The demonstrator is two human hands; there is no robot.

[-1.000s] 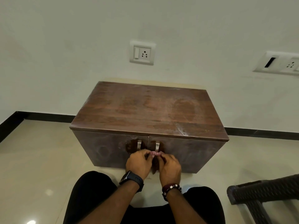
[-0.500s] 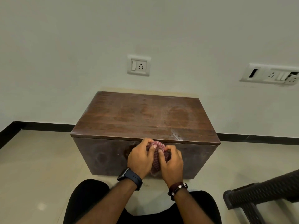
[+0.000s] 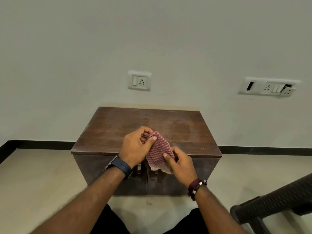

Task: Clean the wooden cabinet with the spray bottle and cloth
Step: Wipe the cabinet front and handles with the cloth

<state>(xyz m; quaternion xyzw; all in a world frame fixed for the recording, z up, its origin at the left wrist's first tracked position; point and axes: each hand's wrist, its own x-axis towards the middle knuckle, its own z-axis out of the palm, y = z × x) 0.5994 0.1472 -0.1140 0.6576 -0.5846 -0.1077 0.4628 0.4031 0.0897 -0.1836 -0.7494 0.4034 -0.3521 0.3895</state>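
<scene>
I hold the red-and-white checked cloth (image 3: 157, 152) in both hands above the front edge of the wooden cabinet (image 3: 118, 130). My left hand (image 3: 135, 146) pinches the cloth's upper corner between thumb and curled fingers, over the cabinet's top near its front edge. My right hand (image 3: 181, 162) pinches the cloth's lower right side with the thumb laid on the fabric and the fingers curled behind it, just in front of the cabinet's front face. The cloth hangs slack between the two grips, its lower end dangling in front of the cabinet doors and hiding part of the handle area; one metal handle (image 3: 139, 168) shows beside my left wrist. The cabinet top looks dull and streaked, with a paler ring-like mark right of centre. The cabinet stands against the wall, with a switch-and-socket plate (image 3: 139, 81) on the wall above it and a wider socket panel (image 3: 268, 86) off to the cabinet's upper right. A dark woven chair (image 3: 270, 205) sits on the floor to the cabinet's lower right. My left wrist wears a dark watch (image 3: 120, 166), my right a beaded bracelet (image 3: 196, 186).
</scene>
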